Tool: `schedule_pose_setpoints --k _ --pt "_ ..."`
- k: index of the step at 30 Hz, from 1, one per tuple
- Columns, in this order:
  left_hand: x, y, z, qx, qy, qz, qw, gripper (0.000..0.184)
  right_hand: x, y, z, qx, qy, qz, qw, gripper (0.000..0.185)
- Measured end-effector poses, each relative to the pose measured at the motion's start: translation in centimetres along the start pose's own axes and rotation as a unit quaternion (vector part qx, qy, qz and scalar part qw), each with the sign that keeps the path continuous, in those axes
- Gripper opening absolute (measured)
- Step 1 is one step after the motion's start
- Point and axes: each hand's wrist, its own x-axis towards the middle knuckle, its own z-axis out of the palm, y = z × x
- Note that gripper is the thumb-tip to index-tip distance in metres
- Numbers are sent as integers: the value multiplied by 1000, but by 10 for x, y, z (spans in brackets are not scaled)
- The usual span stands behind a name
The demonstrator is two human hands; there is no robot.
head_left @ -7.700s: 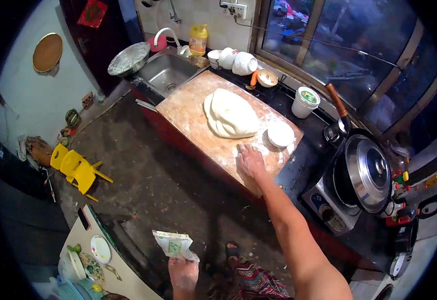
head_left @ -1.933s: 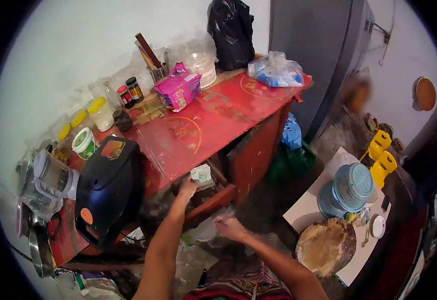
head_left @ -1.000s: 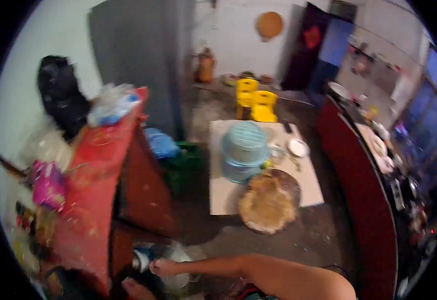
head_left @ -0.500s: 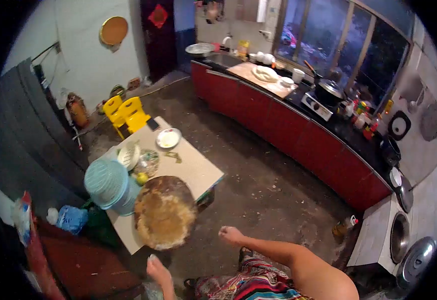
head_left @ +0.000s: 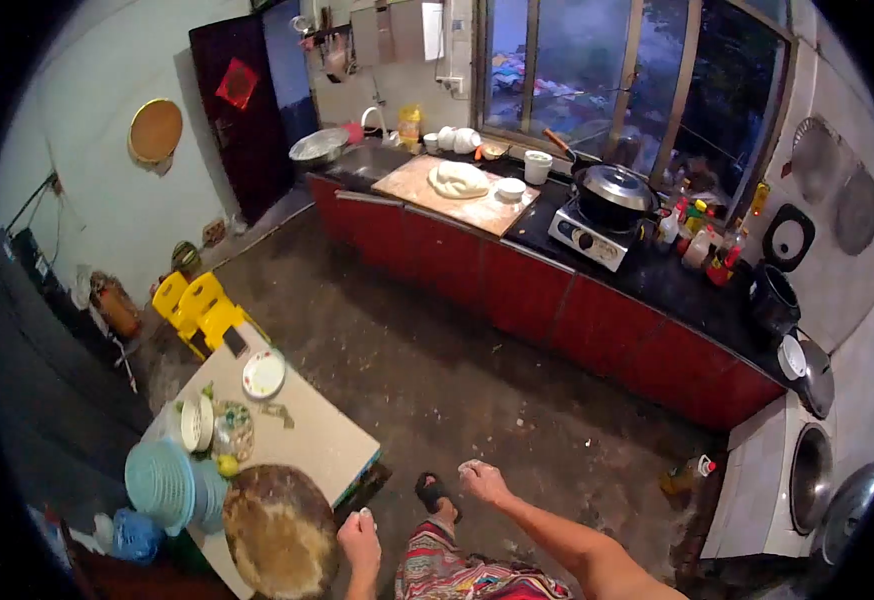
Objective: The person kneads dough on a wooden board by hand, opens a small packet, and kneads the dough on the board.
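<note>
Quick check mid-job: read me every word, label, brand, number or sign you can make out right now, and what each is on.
No text can be read in this view.
Red diamond sign on the door: any characters too blurred to read.
Yellow bottle: label too small to read.
Stove: front markings too small to read.
Condiment bottles: labels too blurred to read.

The left hand (head_left: 360, 546) hides its own palm.
</note>
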Motion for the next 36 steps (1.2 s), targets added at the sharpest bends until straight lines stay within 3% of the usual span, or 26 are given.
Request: schedule_pose_setpoints --k 3,5,7,10,14,18,19,24,28,31,34,36 --pt "55 -46 30 16 1 -58 998 40 70 -27 -31 -53 41 -69 995 43" --pt "94 -59 51 37 1 -33 999 40 123 -41 -51 -71 48 -62 994 47" --pt "147 -35 69 69 2 7 998 40 180 -61 -70 -89 54 -7 995 52" --pt "229 -28 108 -14 -11 -68 998 41 261 -69 -100 -147 60 -53 986 58" --pt "322 22 146 -113 -88 -138 980 41 345 -96 -142 -219 93 -35 971 61" --pt "401 57 168 -89 -103 -117 984 39 411 -88 -164 -256 134 1 957 65" --pt "423 41 181 -80 -89 -76 990 40 432 -83 -169 -268 143 3 953 66" --pt "514 48 220 -95 -111 -102 984 40 537 -61 -185 -347 183 22 920 69" --pt "594 43 256 -72 -142 -94 983 40 636 -65 -202 -323 207 90 919 72" --pt "652 58 268 -16 -123 -175 977 40 704 -46 -199 -312 260 123 905 70" --pt "718 61 275 29 -162 -86 983 39 766 -47 -197 -314 259 202 891 73" --pt "749 92 284 31 -166 -106 980 37 807 -68 -196 -277 246 290 882 77"
